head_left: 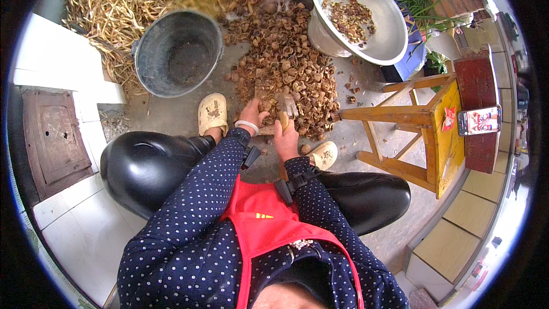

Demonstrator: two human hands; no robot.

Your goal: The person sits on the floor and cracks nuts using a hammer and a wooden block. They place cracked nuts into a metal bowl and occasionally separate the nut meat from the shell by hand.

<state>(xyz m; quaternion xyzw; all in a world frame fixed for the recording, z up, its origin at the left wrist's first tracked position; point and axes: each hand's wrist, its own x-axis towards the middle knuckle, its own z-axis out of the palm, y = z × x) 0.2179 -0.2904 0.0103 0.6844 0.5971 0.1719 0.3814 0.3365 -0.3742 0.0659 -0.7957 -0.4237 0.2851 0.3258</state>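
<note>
One wooden-handled tool (284,121), metal head blurred; placed over the near edge of the nut heap, between the wearer's shoes. Right hand (286,138): fingers wrapped round the handle. Left hand (252,114): just left of the tool at the heap's near edge, fingers partly curled; whether anything is pinched there cannot be told.

One heap of brown nuts and shells (300,71), on the concrete floor (240,60), loose and spilling at its right edge.

Handling, as judged: tool light to moderate, stiff, weight toward the head; best gripped low on the wood. Nuts light, hard, apt to roll; shell pieces brittle, with sharp edges. Hold a nut by its sides, fingertips low.

Edges and room: one dark bucket (178,51), left of the heap, a strip of floor showing between; one metal basin (394,34) holding brown pieces, close at the heap's far right edge; one yellow wooden chair (400,115), its nearest leg beside the heap's right edge. Two pale clogs (212,113) bound the near side. Sideways travel looks tighter rightward; upward lift appears the freest.
</note>
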